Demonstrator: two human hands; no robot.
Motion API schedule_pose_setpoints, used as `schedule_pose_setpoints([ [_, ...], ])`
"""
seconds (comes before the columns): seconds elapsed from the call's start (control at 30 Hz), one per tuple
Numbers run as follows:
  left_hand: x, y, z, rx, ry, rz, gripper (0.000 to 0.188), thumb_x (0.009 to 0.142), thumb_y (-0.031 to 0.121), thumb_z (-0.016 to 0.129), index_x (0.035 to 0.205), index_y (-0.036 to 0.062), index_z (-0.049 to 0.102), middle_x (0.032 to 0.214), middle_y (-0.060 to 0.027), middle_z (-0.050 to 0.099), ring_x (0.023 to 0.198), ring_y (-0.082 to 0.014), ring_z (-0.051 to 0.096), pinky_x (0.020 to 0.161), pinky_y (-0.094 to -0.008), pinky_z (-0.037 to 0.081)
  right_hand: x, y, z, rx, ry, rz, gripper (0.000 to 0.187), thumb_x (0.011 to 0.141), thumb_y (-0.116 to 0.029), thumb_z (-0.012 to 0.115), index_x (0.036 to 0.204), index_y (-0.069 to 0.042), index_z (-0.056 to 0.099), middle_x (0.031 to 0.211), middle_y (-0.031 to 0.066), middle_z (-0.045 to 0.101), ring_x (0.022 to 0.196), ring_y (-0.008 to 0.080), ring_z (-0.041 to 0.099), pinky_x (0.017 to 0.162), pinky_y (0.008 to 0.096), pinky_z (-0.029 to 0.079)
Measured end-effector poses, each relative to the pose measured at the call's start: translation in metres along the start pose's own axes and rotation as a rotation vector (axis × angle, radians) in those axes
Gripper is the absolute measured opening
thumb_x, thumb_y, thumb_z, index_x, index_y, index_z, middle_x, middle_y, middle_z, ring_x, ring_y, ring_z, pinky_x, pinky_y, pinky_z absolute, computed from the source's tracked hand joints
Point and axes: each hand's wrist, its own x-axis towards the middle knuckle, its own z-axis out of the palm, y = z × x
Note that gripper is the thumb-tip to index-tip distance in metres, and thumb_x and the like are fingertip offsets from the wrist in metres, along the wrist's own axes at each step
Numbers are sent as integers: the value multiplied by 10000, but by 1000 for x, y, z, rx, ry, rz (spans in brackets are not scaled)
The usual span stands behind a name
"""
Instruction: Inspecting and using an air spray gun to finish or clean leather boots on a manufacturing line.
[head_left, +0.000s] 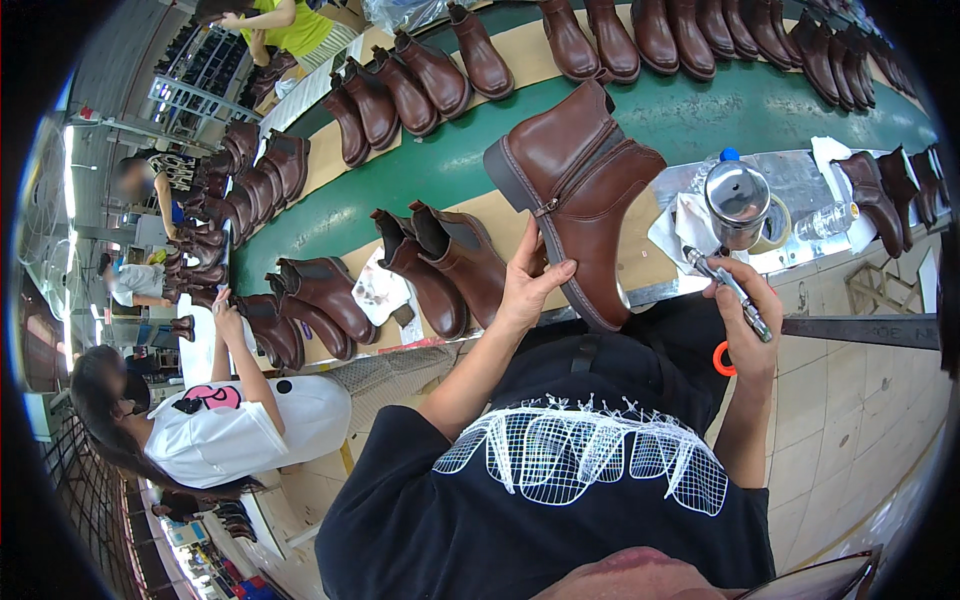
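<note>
My left hand (528, 282) grips a brown ankle boot (578, 190) by its shaft and holds it up, sole turned to the left and toe pointing down, over the conveyor edge. My right hand (745, 318) is closed on a small metal spray gun (728, 282); its nozzle points up and left toward the boot, a short way off it. A shiny metal cup (737, 200) with a blue top stands just above that hand. An orange ring (722, 360) hangs below my right wrist.
A green and beige conveyor belt (700, 110) carries many more brown boots, including a pair (440, 265) just left of my hand. White cloths (680, 225), a tape roll and a plastic bottle (825, 220) lie on the metal shelf. A person in white (235, 420) works at lower left.
</note>
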Motion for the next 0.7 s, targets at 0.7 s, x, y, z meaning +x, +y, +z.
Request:
schedule_pose_setpoints([
  [0.7,0,-12,-10,-99,124,-202,793,905,116,679,1567,109,242,1302,-54,580,1085,-123,603,868,-286,537,-2,16,6,61,-38,69,229,961,-80,592,1161,13,654,944,35,669,840,70,605,780,212,475],
])
